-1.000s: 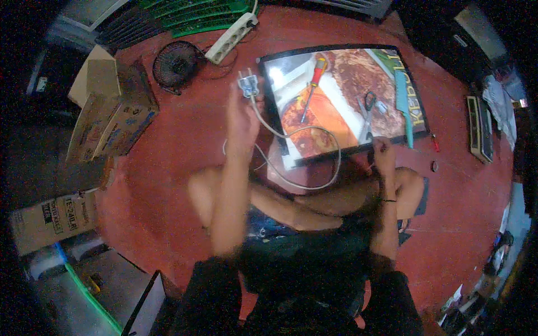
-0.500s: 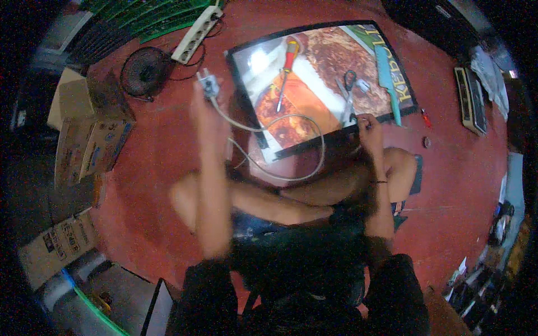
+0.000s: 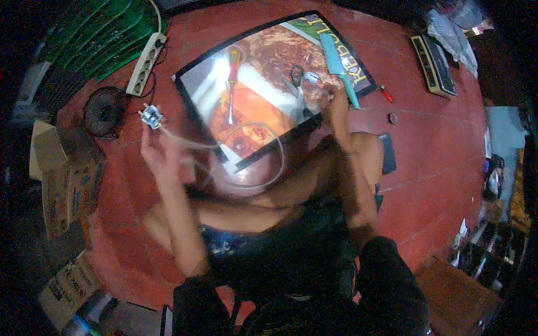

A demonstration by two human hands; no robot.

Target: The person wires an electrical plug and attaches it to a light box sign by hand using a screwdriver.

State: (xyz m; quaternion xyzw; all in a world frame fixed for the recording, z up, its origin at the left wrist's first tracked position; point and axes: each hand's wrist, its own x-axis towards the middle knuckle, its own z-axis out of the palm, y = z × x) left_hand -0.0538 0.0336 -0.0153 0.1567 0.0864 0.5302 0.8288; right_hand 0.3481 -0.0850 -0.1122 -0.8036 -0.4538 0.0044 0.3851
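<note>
I note the plug (image 3: 151,116) gripped in the left hand (image 3: 161,157), apart from the strip (image 3: 144,66), pins free, so unconnected; cord (image 3: 283,159) loops loosely; right hand (image 3: 334,102) near the scissors (image 3: 298,87), grip unclear from blur.

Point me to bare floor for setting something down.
Widest: red floor between right knee and the clutter at far right. Smaller: floor between left forearm and cardboard boxes. The picture panel is crowded with a screwdriver, scissors and a turquoise tool, the right hand near them.
</note>
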